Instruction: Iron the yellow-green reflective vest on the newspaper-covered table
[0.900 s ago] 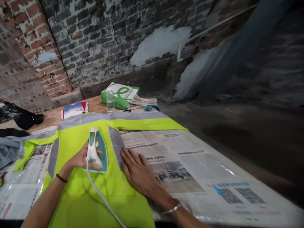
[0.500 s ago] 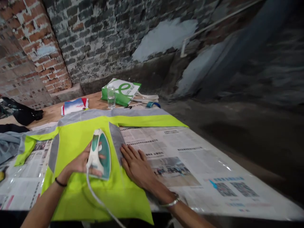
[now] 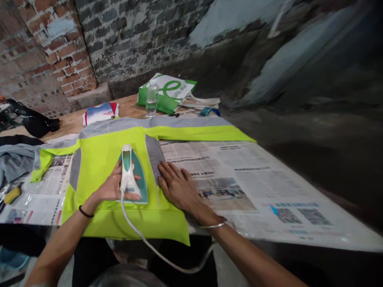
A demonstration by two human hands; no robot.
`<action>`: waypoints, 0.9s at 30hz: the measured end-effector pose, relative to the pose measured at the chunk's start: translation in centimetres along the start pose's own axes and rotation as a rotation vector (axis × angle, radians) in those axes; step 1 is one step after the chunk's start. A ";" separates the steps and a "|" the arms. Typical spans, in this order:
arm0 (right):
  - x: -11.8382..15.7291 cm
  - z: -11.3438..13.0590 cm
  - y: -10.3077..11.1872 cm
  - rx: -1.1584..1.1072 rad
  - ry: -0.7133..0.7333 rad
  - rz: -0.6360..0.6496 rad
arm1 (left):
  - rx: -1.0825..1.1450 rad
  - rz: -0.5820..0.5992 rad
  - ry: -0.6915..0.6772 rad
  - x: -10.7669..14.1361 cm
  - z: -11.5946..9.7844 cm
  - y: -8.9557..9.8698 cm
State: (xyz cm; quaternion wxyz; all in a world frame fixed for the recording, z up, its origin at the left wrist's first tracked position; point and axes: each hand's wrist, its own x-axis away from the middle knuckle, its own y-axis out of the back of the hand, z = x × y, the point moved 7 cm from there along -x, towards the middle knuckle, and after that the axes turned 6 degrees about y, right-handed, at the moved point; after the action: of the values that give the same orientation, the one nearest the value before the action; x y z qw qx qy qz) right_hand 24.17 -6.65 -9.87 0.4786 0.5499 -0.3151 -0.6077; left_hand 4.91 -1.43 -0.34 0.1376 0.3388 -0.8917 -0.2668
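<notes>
My left hand (image 3: 115,182) grips the handle of a white and teal clothes iron (image 3: 129,175), its fingers passing through under the handle. The iron rests on the front of a neon-yellow and grey long-sleeved top (image 3: 98,159), its tip pointing away from me. From its heel a white cord (image 3: 155,251) runs down past the table edge. My right hand (image 3: 179,187) lies flat, fingers stretched out, on the top's grey right side panel and the yellow beside it, with nothing in it.
Newspaper under clear plastic (image 3: 245,171) covers the table. Along the back are a bottle (image 3: 152,99), a green and white bag (image 3: 170,89), a blue tape roll (image 3: 210,111) and a folded packet (image 3: 101,113). Grey cloth (image 3: 16,159) and a yellow sponge (image 3: 12,195) lie at left.
The view has tipped down, so everything on the table sits higher and the cord and floor below show more. The iron and both hands keep about the same places on the top.
</notes>
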 end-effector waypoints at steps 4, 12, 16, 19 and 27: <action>0.3 -0.2 -0.1 -0.001 -0.004 -0.017 | -0.139 0.058 0.026 5.4 -0.7 0.8; 0.4 -0.2 0.2 -0.015 -0.002 -0.021 | -0.240 -0.130 0.276 13.1 3.6 7.2; 0.3 -0.2 0.2 -0.028 -0.016 -0.014 | -0.274 -0.135 0.286 14.2 4.6 8.5; 0.2 -0.2 0.1 -0.034 -0.009 -0.015 | -0.289 -0.143 0.287 14.0 4.5 8.4; -0.2 -0.1 -0.1 -0.029 0.005 -0.066 | -0.268 -0.146 0.189 11.1 2.0 5.2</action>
State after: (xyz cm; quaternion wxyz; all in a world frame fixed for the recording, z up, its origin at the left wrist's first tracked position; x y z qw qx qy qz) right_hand 24.26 -6.39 -9.88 0.4668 0.5545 -0.2866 -0.6265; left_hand -6.82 -4.94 1.70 0.2448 0.4048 -0.8042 -0.3598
